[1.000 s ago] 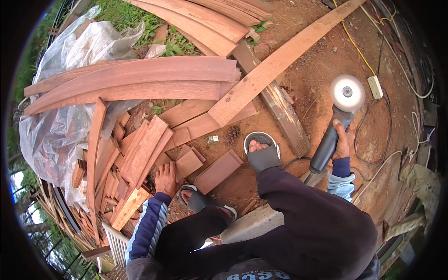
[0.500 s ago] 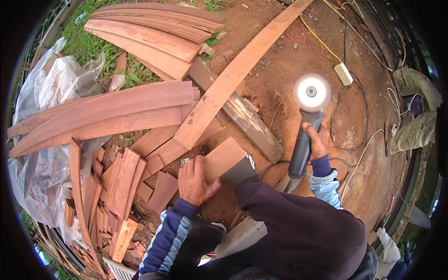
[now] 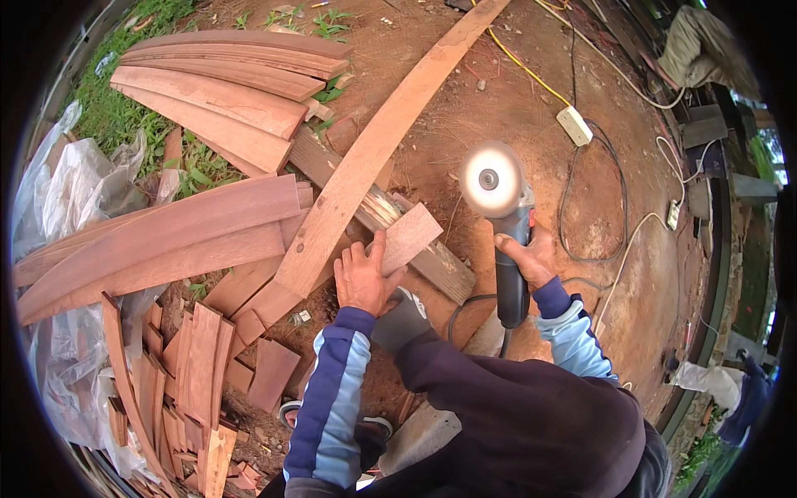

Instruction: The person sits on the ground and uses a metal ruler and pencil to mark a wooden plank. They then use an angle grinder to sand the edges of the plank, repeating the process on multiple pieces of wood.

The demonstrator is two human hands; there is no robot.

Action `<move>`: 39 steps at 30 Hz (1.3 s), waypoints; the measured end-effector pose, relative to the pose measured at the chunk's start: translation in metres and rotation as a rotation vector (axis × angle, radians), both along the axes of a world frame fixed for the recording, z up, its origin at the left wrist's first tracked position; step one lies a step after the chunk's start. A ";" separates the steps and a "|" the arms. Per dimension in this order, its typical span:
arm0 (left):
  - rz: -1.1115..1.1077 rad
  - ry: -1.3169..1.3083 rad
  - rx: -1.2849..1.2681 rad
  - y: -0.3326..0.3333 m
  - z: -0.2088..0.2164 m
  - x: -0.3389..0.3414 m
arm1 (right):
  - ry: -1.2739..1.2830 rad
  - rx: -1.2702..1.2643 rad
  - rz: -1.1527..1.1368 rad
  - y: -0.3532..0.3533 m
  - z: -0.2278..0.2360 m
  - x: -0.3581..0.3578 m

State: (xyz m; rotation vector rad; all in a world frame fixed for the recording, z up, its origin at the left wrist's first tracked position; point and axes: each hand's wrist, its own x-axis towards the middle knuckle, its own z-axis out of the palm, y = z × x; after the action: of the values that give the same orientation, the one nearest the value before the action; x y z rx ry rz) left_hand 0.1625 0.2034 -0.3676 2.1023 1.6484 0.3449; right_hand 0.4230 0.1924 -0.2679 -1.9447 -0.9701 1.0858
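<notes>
My left hand (image 3: 363, 275) grips a short reddish-brown board (image 3: 414, 236), thumb beneath and fingers over its near end. The board's far end reaches over a weathered timber (image 3: 440, 270) on the ground. To the right, my right hand (image 3: 530, 255) is wrapped round the black body of an angle grinder (image 3: 510, 282). Its pale disc (image 3: 491, 180) points away from me and looks blurred, as if spinning. A gap lies between disc and board. Below the board is a dark-clothed leg (image 3: 498, 390) with a grey foot covering (image 3: 401, 321).
A long plank (image 3: 390, 141) slants across the middle. Stacked curved boards (image 3: 207, 91) and offcuts (image 3: 199, 365) lie left, beside plastic sheeting (image 3: 62, 349). A white power strip (image 3: 574, 126) and cords (image 3: 618, 199) lie right. Other people's legs (image 3: 706, 50) show at the right edge.
The view has shifted right. My left hand has moved the short board forward, over the weathered timber. The grinder in my right hand has come somewhat left, closer to the board.
</notes>
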 end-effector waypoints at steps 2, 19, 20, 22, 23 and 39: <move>-0.008 -0.011 0.000 -0.001 -0.001 0.000 | -0.073 0.043 0.064 0.001 -0.005 0.006; 0.027 -0.005 -0.057 0.005 0.000 0.008 | -0.549 -0.029 0.480 -0.001 -0.007 0.032; 0.034 -0.009 -0.053 0.005 0.000 0.009 | -0.562 -0.030 0.504 -0.001 -0.006 0.033; 0.034 -0.010 -0.053 0.004 0.001 0.009 | -0.550 -0.022 0.526 -0.002 -0.007 0.035; 0.035 -0.018 -0.037 0.004 0.000 0.010 | -0.552 -0.030 0.530 -0.003 -0.009 0.037; 0.035 -0.017 -0.014 0.006 -0.003 0.009 | -0.548 -0.096 0.604 -0.003 -0.004 0.040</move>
State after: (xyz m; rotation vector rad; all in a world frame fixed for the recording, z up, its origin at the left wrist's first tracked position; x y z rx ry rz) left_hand 0.1715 0.2090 -0.3705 2.0566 1.6749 0.3599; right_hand 0.4626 0.1898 -0.2722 -2.1345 -1.9250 0.9198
